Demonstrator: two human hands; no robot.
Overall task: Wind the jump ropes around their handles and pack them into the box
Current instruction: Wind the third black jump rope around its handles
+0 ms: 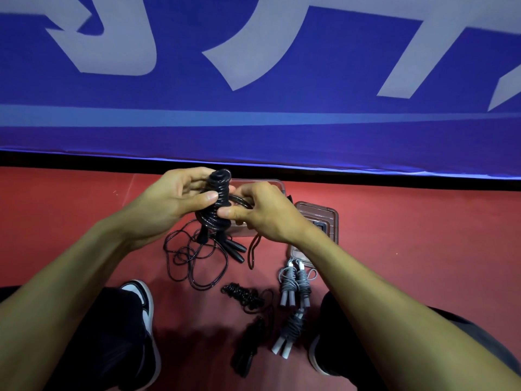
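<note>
Roughly at centre frame, a little left of the middle, the left hand (pixel 174 198) grips the black jump rope bundle (pixel 215 206), thumb pressed on its near face and fingers curled behind, so the handles' long axis stands near upright with a slight lean to the upper right. Below it, lower left of centre, a loose black rope (pixel 191 261) sprawls in loops on the red floor (pixel 70 221), its handles (pixel 234 248) lying just under the bundle. Moving right, the right hand (pixel 262 213) sits directly beside the bundle, thumb and fingers pinching the free rope end (pixel 239 201), which arcs out from the coils toward that hand; a short tail (pixel 252 253) hangs below it. The coming turn seems to hinge on this: the free end lies to the right of the upright handles, so the right hand is the nearer one to carry it round while the left steadies. Both forearms reach in from the lower corners, wrists roughly level. Behind the right hand, the clear box (pixel 318 218) rests on the floor, partly hidden. Lower right of centre lie two wound grey ropes (pixel 294 280) and (pixel 290 331), with wound black ones (pixel 245 294) and (pixel 249 348) beside them, none yet in the box
</note>
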